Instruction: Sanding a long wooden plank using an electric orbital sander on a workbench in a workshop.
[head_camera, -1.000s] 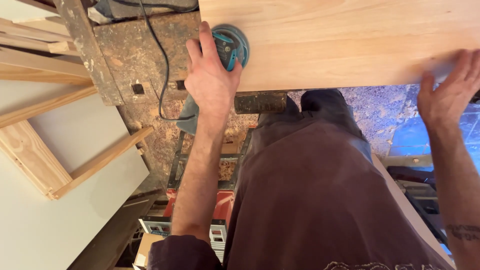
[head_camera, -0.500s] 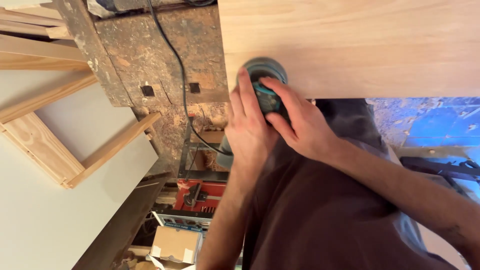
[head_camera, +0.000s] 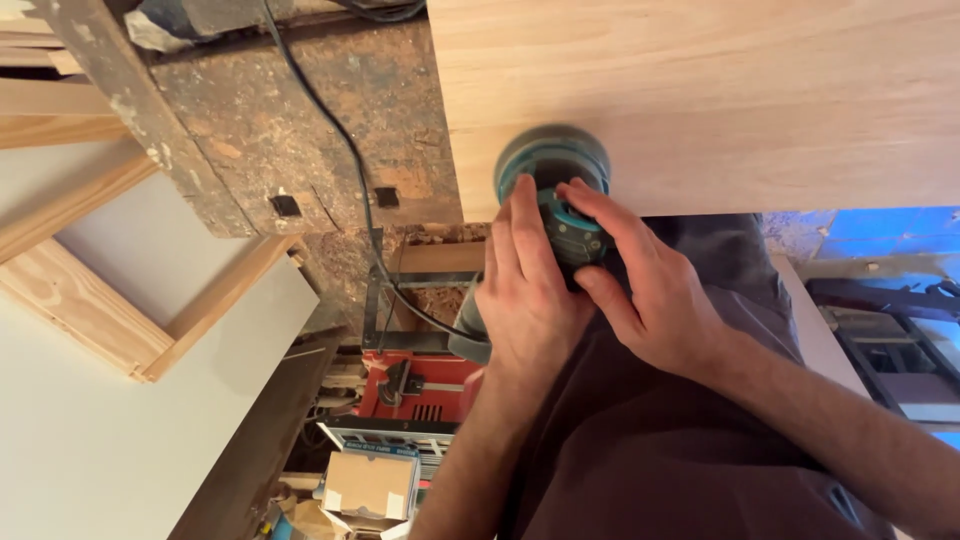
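Pale board (head_camera: 720, 90) smooth wood; workbench (head_camera: 290, 120) rough, worn.

Worn dark workbench (head_camera: 300, 130) carries pale wood board (head_camera: 720, 90); black cord (head_camera: 335, 130) crosses it.

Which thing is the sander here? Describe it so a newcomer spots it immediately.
Start at the large pale wooden board filling the top right. At its near edge, close to the board's left corner, sits the sander, a round teal power tool gripped by the left hand and right hand. It is the only teal, disc-shaped item; the workbench beside it is dark and worn.
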